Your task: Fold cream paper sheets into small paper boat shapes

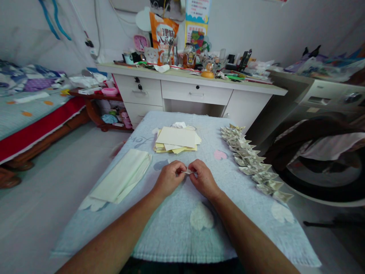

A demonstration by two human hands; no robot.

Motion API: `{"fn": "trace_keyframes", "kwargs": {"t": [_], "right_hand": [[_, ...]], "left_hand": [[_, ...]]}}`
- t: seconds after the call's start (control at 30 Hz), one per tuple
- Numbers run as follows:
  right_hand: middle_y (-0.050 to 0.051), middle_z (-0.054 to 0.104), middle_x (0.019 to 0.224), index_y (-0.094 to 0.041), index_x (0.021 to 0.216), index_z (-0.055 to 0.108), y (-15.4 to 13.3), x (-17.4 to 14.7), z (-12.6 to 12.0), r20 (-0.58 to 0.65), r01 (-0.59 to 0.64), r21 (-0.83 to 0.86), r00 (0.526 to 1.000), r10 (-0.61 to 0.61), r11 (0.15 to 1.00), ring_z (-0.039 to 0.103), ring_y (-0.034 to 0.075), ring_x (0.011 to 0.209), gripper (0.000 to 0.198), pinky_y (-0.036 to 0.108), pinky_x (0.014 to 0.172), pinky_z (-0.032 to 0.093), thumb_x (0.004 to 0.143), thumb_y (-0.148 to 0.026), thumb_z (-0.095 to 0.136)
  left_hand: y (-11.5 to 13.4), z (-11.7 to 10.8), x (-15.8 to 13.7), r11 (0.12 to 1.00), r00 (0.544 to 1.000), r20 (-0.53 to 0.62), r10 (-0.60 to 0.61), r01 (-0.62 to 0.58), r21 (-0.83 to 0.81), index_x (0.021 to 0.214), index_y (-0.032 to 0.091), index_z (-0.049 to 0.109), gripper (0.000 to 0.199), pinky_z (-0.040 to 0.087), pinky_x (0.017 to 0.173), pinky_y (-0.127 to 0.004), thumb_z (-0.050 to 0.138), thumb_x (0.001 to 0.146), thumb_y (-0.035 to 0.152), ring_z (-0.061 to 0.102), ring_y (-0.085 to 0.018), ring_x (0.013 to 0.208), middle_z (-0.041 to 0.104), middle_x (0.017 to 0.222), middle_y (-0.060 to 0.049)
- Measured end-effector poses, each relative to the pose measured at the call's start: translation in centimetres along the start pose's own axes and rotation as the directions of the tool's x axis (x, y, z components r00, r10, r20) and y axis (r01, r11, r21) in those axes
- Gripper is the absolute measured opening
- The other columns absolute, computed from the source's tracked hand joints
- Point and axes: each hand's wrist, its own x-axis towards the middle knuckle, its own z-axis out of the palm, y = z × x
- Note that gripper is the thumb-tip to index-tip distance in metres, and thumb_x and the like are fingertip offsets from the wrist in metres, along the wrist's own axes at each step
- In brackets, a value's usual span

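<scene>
My left hand [170, 176] and my right hand [203, 178] meet over the middle of the cloth-covered table [176, 236]. Between their fingertips they pinch a small folded piece of pale paper [187, 172], mostly hidden by the fingers. Just beyond them lies a stack of cream and yellow paper sheets [176, 137]. To the left rests a pile of long, pale green folded paper [122, 177]. Along the right edge runs a row of several folded paper boats [248, 156], set close together.
A crumpled white tissue [179, 125] sits behind the paper stack. Beyond the table stands a white desk [196, 93] crowded with jars, a clock and a snack bag. A front-loading washing machine [322, 99] is at the right, a bed [37, 114] at the left.
</scene>
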Motion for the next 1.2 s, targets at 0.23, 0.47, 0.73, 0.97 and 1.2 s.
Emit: {"fn": "trace_keyframes", "kwargs": {"t": [0.23, 0.47, 0.73, 0.97, 1.2], "right_hand": [[0.003, 0.052, 0.083, -0.019, 0.079, 0.051, 0.1, 0.0, -0.2, 0.118, 0.036, -0.064, 0.993, -0.029, 0.997, 0.047, 0.017, 0.082, 0.020, 0.028, 0.074, 0.037, 0.070, -0.001, 0.050], [0.002, 0.058, 0.082, -0.018, 0.081, 0.057, -0.3, 0.0, -0.9, 0.233, 0.055, -0.049, 0.972, -0.042, 0.997, 0.050, 0.017, 0.083, 0.018, 0.028, 0.078, 0.038, 0.073, -0.002, 0.057], [0.003, 0.060, 0.084, -0.017, 0.085, 0.060, -0.3, -0.2, -1.3, 0.257, 0.055, -0.092, 0.966, -0.029, 0.994, 0.052, 0.017, 0.082, 0.016, 0.029, 0.077, 0.038, 0.075, -0.005, 0.061], [0.005, 0.060, 0.084, -0.017, 0.086, 0.066, -0.2, -0.2, -1.1, 0.284, 0.130, -0.140, 0.955, -0.086, 0.982, 0.053, 0.018, 0.085, 0.013, 0.029, 0.078, 0.039, 0.079, -0.007, 0.061], [0.005, 0.062, 0.081, -0.018, 0.084, 0.069, -0.3, -0.2, -1.2, 0.318, 0.212, -0.210, 0.938, -0.138, 0.955, 0.052, 0.018, 0.080, 0.011, 0.030, 0.076, 0.038, 0.084, -0.012, 0.060]], "left_hand": [[-0.3, -0.1, -0.1, 0.983, 0.996, 0.077, 0.044, -0.057, 0.173, 0.072, 0.018, 0.058, 0.015, 0.041, 0.070, -0.025, 0.052, 0.072, 0.004, 0.055, -0.014, 0.076, 0.059, 0.080, -0.001], [-0.4, -1.2, -0.2, 0.919, 0.969, 0.219, 0.113, -0.186, 0.348, 0.075, 0.019, 0.064, 0.011, 0.039, 0.084, -0.034, 0.060, 0.074, 0.009, 0.054, -0.019, 0.082, 0.064, 0.081, -0.002], [-0.5, -1.7, -0.3, 0.871, 0.926, 0.327, 0.190, -0.313, 0.379, 0.079, 0.020, 0.069, 0.010, 0.040, 0.077, -0.032, 0.060, 0.084, 0.021, 0.054, -0.019, 0.081, 0.065, 0.081, -0.005], [-0.7, -1.6, -0.4, 0.865, 0.909, 0.366, 0.202, -0.340, 0.368, 0.079, 0.019, 0.069, 0.015, 0.042, 0.074, -0.030, 0.056, 0.087, 0.019, 0.057, -0.018, 0.080, 0.065, 0.081, -0.005], [-0.5, -1.8, -0.4, 0.897, 0.949, 0.290, 0.121, -0.230, 0.378, 0.083, 0.020, 0.067, 0.006, 0.043, 0.077, -0.031, 0.064, 0.078, 0.018, 0.057, -0.020, 0.085, 0.066, 0.085, -0.005]]}}
